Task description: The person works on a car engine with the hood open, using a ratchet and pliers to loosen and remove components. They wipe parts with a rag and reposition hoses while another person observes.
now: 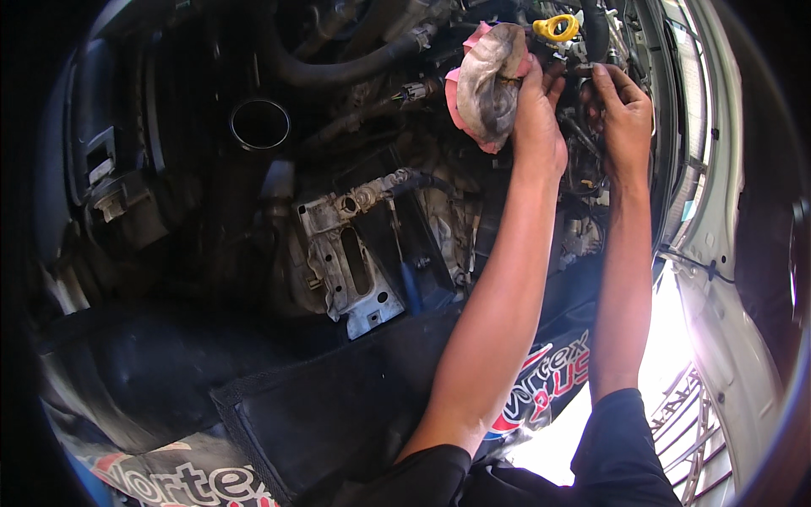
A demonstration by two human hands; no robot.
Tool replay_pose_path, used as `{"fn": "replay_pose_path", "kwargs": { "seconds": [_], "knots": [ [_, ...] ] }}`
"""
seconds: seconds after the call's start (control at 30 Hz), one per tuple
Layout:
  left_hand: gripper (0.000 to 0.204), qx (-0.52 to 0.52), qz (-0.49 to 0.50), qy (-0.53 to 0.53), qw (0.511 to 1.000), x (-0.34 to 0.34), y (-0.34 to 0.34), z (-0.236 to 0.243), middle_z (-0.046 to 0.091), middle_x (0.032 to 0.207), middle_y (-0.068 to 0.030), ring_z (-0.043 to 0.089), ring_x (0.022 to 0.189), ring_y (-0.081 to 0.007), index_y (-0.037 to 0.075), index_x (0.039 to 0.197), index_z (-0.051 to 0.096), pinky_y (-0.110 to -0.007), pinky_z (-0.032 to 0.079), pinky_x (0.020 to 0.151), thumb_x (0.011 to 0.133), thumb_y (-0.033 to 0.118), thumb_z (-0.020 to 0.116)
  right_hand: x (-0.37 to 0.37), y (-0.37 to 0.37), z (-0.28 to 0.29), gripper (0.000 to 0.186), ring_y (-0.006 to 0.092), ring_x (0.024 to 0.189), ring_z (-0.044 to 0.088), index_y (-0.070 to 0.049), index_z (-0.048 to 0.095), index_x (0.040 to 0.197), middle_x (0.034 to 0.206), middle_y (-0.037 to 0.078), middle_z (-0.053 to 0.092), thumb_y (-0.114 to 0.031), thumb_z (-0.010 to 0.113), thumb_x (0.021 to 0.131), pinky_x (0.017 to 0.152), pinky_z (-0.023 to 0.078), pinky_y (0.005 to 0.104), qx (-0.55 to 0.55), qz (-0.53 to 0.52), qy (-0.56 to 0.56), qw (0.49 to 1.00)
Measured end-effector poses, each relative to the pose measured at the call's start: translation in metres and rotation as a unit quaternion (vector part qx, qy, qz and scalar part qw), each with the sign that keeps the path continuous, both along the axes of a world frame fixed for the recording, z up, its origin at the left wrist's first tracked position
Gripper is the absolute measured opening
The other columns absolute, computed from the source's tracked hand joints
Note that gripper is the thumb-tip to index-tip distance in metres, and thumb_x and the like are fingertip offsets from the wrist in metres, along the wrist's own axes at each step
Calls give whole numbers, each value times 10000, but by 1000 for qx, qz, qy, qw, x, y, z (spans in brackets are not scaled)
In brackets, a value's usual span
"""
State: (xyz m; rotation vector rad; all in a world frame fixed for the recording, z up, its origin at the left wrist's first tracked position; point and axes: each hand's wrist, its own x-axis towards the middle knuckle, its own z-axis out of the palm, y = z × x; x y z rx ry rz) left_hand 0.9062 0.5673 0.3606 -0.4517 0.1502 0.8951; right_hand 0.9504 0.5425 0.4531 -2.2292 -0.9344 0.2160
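My left hand (538,118), fingers curled, holds a grimy pink-and-grey rag (486,84) at the upper middle of the engine bay. Just right of it, my right hand (623,114) has thumb and forefinger closed on a small dark part (583,71) that looks like a hose end or fitting; its exact shape is hard to make out. Both hands are just below a yellow ring-shaped handle (556,27), among dark hoses and wiring. Some of my fingertips are hidden behind these parts.
A metal bracket (363,302) sits mid-bay, a loose-looking connector (412,91) above it. A black hose (338,72) crosses the top. A dark printed fender cover (312,422) drapes the near edge. The pale body edge (718,211) runs along the right.
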Motion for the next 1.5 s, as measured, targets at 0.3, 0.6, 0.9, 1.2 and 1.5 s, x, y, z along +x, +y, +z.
{"fn": "replay_pose_path", "kwargs": {
  "seconds": [0.3, 0.6, 0.9, 1.2, 1.5],
  "knots": [
    [408, -10, -23, 1, 1000, -3, -1, 2, 536, 1343, -70, 589, 1194, -232, 101, 1415, 456, -378, 452, 1018, 1070, 279, 583, -4, 1, 2, 254, 26, 592, 524, -15, 727, 1075, 750, -9, 666, -259, 705, 1007, 517, 367, 184, 10, -12, 12, 1000],
    [403, -7, -24, 3, 1000, 2, -2, -1, 541, 1351, -66, 590, 1185, -226, 103, 1406, 463, -381, 455, 1012, 1066, 278, 591, -3, 1, 0, 245, 23, 571, 513, -5, 725, 1067, 732, -16, 656, -241, 701, 1006, 507, 363, 183, 12, -9, 22, 1000],
    [383, 6, -19, 10, 1000, -1, -1, 0, 541, 1337, -56, 574, 1194, -234, 102, 1398, 457, -395, 446, 1025, 1070, 266, 571, -2, 1, 3, 215, 17, 572, 500, -17, 727, 1032, 726, -22, 649, -228, 702, 1000, 492, 348, 192, 11, -8, 28, 1000],
    [416, 10, -26, 7, 1000, -5, 1, 1, 513, 1378, -83, 559, 1215, -246, 78, 1428, 437, -407, 431, 1068, 1078, 269, 554, -8, 3, 5, 230, 12, 573, 493, -8, 715, 1063, 769, -10, 658, -228, 702, 997, 473, 340, 198, 33, -11, 35, 999],
    [519, 1, 12, -21, 1000, 2, 5, 1, 408, 1518, -142, 420, 1410, -289, 40, 1528, 329, -435, 375, 1157, 1102, 294, 483, -39, 46, 40, 363, 293, 1129, 540, -40, 647, 1256, 1244, 123, 589, -234, 679, 951, 1108, 400, 427, -171, 296, -682, 647]
  ]
}}
